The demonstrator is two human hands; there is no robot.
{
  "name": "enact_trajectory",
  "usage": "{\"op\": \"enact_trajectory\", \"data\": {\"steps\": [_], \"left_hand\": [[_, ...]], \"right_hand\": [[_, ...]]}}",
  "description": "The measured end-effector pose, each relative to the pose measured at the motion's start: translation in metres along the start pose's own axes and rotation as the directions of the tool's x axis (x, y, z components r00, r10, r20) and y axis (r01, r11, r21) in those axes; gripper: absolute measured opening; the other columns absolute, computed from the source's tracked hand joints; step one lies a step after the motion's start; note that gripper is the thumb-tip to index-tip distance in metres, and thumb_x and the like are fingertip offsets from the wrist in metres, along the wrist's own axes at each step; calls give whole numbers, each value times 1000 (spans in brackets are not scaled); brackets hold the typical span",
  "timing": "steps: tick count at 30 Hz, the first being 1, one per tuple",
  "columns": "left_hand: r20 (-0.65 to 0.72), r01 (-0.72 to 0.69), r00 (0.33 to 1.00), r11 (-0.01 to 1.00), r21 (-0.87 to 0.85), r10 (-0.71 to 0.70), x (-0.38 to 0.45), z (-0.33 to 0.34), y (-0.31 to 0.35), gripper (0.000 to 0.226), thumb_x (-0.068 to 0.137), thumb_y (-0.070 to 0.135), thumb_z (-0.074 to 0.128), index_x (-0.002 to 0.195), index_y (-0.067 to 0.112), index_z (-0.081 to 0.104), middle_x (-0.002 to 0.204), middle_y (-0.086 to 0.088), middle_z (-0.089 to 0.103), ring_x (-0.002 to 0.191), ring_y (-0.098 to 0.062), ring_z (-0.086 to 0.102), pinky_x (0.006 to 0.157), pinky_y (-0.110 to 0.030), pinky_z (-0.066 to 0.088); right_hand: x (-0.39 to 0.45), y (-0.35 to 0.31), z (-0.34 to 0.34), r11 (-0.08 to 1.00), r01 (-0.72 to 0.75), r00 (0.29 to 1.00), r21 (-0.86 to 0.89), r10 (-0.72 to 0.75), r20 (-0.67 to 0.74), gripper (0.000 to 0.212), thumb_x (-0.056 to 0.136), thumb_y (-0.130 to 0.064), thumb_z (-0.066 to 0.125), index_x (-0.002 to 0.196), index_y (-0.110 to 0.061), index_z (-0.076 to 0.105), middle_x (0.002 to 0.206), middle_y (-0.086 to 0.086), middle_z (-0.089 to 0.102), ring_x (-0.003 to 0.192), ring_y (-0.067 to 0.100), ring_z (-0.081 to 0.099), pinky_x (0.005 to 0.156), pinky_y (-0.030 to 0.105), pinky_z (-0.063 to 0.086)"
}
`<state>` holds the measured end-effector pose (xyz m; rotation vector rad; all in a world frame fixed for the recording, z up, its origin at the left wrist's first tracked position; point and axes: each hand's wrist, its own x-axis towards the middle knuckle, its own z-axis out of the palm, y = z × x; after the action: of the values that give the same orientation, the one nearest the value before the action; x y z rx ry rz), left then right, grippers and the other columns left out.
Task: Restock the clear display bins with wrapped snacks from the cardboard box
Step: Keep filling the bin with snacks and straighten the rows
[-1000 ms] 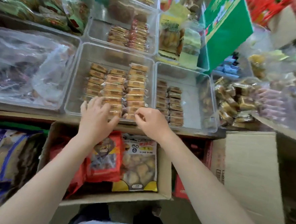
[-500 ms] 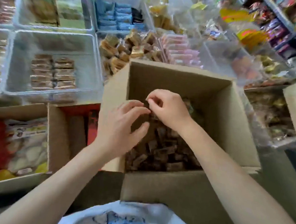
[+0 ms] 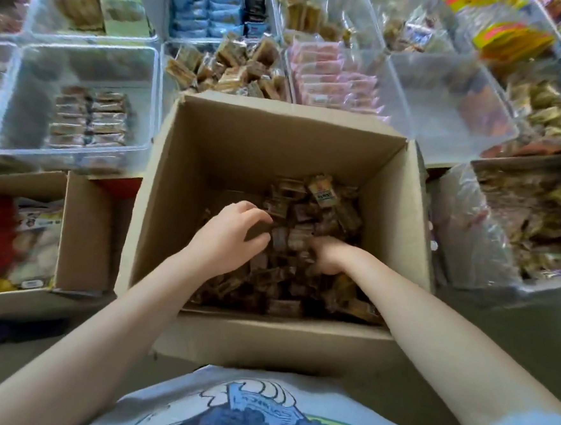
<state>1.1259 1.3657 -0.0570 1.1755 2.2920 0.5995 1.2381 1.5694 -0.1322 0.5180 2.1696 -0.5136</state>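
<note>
**Both hands down in the box, gathering snacks**

Left hand [image 3: 229, 233] reaches into the cardboard box [image 3: 277, 139] with its fingers curled over the heap of wrapped snacks [image 3: 306, 247], thumb below, apparently closing on a few dark packets, though which ones it grips is hard to make out. Deeper in and to the right, the right hand [image 3: 327, 253] is buried among the wrappers, fingers bent down into them; whether it has actually clamped anything I cannot tell.

Working two-handed probably serves to scoop several pieces per trip instead of one. Set directly before the person and just below the display, the box keeps the carry short. Nearest at upper left is a clear bin [image 3: 83, 62] with only two short rows of packets [image 3: 90, 116] and plenty of bare floor, so it looks like a fair candidate for filling.

As for writing: one upright packet [image 3: 324, 190] at the far side of the heap carries a dark label, but the lettering is too blurred to read. No brand can be made out elsewhere.
</note>
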Motion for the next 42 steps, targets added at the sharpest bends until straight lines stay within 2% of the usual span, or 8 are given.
{"op": "enact_trajectory", "data": {"steps": [3, 6, 9, 13, 18, 24, 33, 42], "left_hand": [[-36, 12, 999, 1000, -26, -13, -5, 1, -6, 52, 91, 36, 71, 139, 26, 54, 138, 3, 48, 109, -12, 51, 83, -18, 42], [-42, -109, 993, 994, -29, 108, -4, 2, -4, 76, 79, 36, 83, 145, 29, 45, 147, 1, 41, 124, -17, 50, 93, -29, 50], [-149, -196, 971, 980, -35, 189, -5, -1, 4, 62, 77, 33, 85, 132, 26, 57, 137, 5, 54, 119, -15, 56, 90, -35, 54], [-307, -56, 952, 983, -177, -2, -12, -17, 8, 30, 82, 39, 81, 98, 16, 70, 85, 8, 69, 76, -10, 63, 66, -28, 50], [-1, 238, 936, 636, -734, -352, -22, -42, 16, 33, 98, 43, 60, 96, 13, 74, 82, -7, 77, 68, -26, 72, 55, -30, 50], [0, 259, 914, 586, -768, -405, -31, -70, 7, 42, 102, 46, 48, 98, 13, 74, 80, -14, 76, 62, -27, 69, 50, -25, 50], [-272, 128, 762, 549, -826, -587, -59, -137, -142, 25, 103, 21, 52, 95, 7, 70, 80, -14, 74, 61, -22, 68, 51, -27, 52], [-205, 315, 747, 609, -728, -632, -88, -216, -370, 18, 97, 20, 58, 86, 18, 72, 80, -3, 76, 73, -23, 70, 69, -35, 53]], "right_hand": [[-19, -8, -20, 914, 56, 992, 402, -6, -124, 47, 89, -30, 73, 127, -17, 51, 117, 6, 63, 95, 25, 67, 76, 33, 55], [-46, -22, -44, 446, 139, 989, 884, -100, -105, 47, 93, -28, 70, 132, -24, 43, 105, 12, 71, 72, 23, 71, 61, 32, 57], [-63, -37, -51, 191, 98, 970, 977, -237, -51, 34, 100, -30, 57, 131, -17, 52, 90, 13, 71, 61, 19, 65, 53, 26, 53], [-72, -46, -50, 221, 15, 947, 975, -315, 57, 55, 102, -56, 37, 118, -10, 62, 73, 15, 62, 54, 22, 57, 49, 26, 47], [-76, -58, -54, 248, 176, 947, 953, -306, -95, 66, 102, -64, 27, 115, -11, 65, 80, 16, 65, 57, 22, 57, 53, 29, 44], [-79, -92, -63, 262, 459, 842, 849, -434, -322, 34, 101, -35, 55, 119, -8, 64, 93, 9, 71, 70, 17, 62, 56, 24, 48], [-53, -204, -114, 91, 493, 825, 865, -364, -432, 22, 100, -22, 58, 115, -6, 56, 98, 20, 71, 75, 29, 66, 62, 32, 57], [50, -431, -149, 346, 526, 844, 777, -102, -526, 18, 95, -18, 67, 109, -15, 55, 105, 19, 69, 79, 29, 74, 64, 35, 57]]}}
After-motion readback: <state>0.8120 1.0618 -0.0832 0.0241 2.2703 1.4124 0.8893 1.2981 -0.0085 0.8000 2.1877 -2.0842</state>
